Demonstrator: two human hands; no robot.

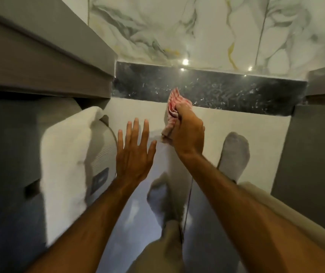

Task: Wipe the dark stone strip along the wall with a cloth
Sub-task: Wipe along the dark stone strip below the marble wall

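Observation:
A dark speckled stone strip (226, 91) runs along the foot of the marble wall, between two grey cabinets. My right hand (187, 133) is shut on a bunched pink and white cloth (174, 103), whose upper end presses against the strip near its middle. My left hand (135, 152) hovers lower and to the left, palm down, fingers spread, holding nothing.
A grey cabinet (45, 62) juts out at the left and another (313, 146) stands at the right. A white towel (67, 154) hangs at the left over a grey round object. My two socked feet (235, 152) stand on the pale floor below the strip.

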